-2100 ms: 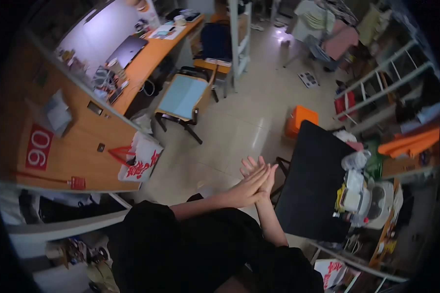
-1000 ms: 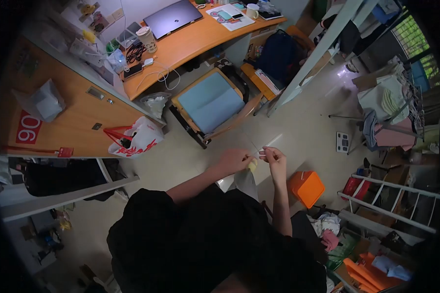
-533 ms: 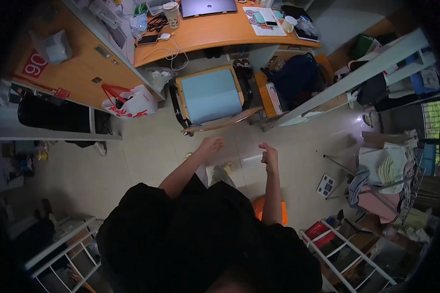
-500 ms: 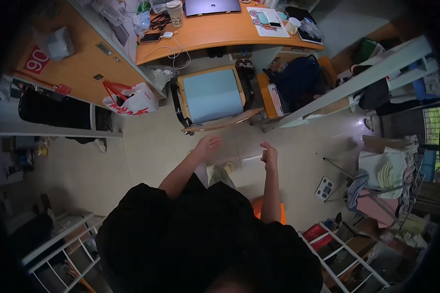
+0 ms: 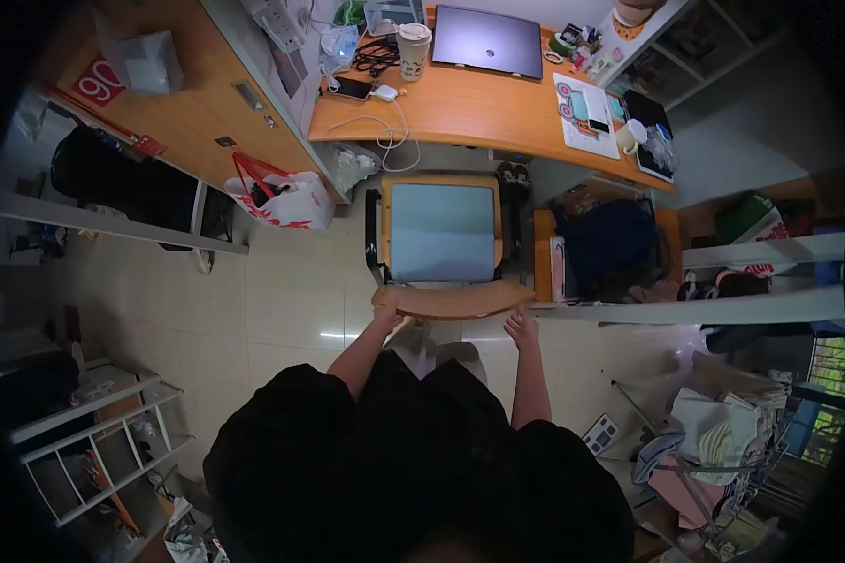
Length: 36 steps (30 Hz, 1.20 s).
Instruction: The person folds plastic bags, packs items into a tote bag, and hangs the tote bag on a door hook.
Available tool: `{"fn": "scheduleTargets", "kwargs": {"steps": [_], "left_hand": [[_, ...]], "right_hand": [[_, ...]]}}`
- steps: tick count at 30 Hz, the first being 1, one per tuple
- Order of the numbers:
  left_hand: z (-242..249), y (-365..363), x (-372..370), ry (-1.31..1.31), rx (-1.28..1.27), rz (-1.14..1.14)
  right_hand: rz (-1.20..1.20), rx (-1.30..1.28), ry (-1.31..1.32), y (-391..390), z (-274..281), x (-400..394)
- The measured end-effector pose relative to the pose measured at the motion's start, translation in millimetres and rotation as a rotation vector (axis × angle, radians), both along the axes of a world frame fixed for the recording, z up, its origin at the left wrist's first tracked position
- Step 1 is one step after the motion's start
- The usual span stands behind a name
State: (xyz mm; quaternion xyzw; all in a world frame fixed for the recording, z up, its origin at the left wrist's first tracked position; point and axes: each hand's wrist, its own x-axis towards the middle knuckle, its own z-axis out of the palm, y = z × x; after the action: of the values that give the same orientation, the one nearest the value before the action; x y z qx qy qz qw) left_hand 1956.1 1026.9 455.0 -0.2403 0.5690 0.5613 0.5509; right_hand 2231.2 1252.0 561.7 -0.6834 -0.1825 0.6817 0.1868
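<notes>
A wooden chair with a pale blue seat pad (image 5: 442,231) stands in front of me, its curved backrest (image 5: 455,301) toward my body. My left hand (image 5: 386,315) is closed around the left end of that backrest. At the other end, my right hand (image 5: 523,328) has its fingers apart, with the fingertips right at the lower edge of the wood. Part of the left fingers is hidden by the wood.
Beyond the chair is an orange desk (image 5: 488,114) with a closed laptop (image 5: 487,42), a lidded cup (image 5: 413,53) and a white cable. A red-handled bag (image 5: 286,202) hangs at left. A dark blue cloth item (image 5: 610,239) lies right of the chair; a laundry rack (image 5: 714,441) stands farther right.
I have moved closer to the chair and desk, and the view has turned. My left hand has taken hold of the backrest, and my right hand has come up to its right end.
</notes>
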Motion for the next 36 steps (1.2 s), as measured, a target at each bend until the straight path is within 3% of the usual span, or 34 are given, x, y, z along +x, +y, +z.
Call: {"fn": "scheduleTargets", "kwargs": {"steps": [2,6,9,15,17,20,23,29,32,35,36], "left_hand": [[-20.4,4.3,-5.1,-0.016,-0.120,-0.023],[33.4,1.7,-19.2,-0.184,-0.148,0.083],[36.4,-8.7,-24.5,-0.252,-0.116,0.177],[33.5,-4.1,-22.6,-0.007,-0.259,0.128],[32.6,0.3,-23.3,0.095,-0.426,-0.032],[-9.1,-8.2,-20.4,0.261,-0.506,-0.124],[42.0,8.1,-25.7,0.255,-0.537,-0.139],[35.7,5.6,-26.1,0.359,-0.647,-0.177],[22.7,-1.5,-25.6,0.417,-0.731,-0.248],[-46.1,-33.5,-20.7,0.470,-0.658,-0.272],[-32.2,-26.5,-22.6,0.479,-0.654,-0.282]], "right_hand": [[0.049,0.009,-0.035,12.4,-0.7,-10.1],[0.251,0.029,-0.183,19.6,10.2,-29.1],[0.198,0.023,-0.262,30.6,-14.9,-32.4],[0.117,0.018,-0.357,66.0,-36.6,-11.4],[0.071,0.028,-0.366,75.2,-45.0,-8.0],[0.079,0.056,-0.457,82.5,-48.9,-12.3],[0.157,0.029,-0.419,86.3,-36.0,-10.3],[0.076,0.016,-0.407,76.4,-26.5,-11.6],[0.137,-0.057,-0.372,71.2,-36.1,2.0],[0.099,0.027,-0.426,61.7,-29.4,3.6],[0.112,0.019,-0.380,61.6,-31.7,8.3]]}}
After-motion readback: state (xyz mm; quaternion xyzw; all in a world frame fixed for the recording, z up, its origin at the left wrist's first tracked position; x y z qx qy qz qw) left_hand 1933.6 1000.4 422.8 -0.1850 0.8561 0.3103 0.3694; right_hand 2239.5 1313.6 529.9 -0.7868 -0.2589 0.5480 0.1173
